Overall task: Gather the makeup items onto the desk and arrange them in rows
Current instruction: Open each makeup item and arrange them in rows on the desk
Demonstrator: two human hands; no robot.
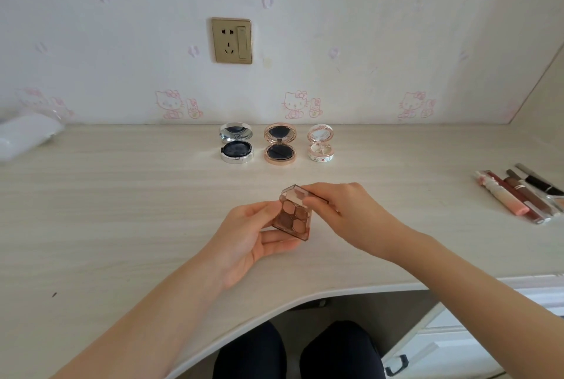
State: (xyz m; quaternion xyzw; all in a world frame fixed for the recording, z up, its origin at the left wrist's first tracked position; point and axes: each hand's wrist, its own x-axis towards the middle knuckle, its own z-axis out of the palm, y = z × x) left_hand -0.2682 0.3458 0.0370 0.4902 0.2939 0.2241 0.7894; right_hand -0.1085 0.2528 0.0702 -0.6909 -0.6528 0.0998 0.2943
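Brown eyeshadow palette [293, 216] sits gripped in the left hand [251, 236] while the right hand [340, 211] pinches its lid [293, 192] up, seemingly matching the opened compacts [280, 145] at twelve o'clock.

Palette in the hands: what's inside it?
The open palette shows hexagonal pans of pink and brown shadow. The right hand holds its clear lid up; the left hand holds the base. The right fingers hide part of the pans.

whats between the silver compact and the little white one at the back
The gold compact, open, sits between the silver compact and the white compact, apart from both, as the head view shows.
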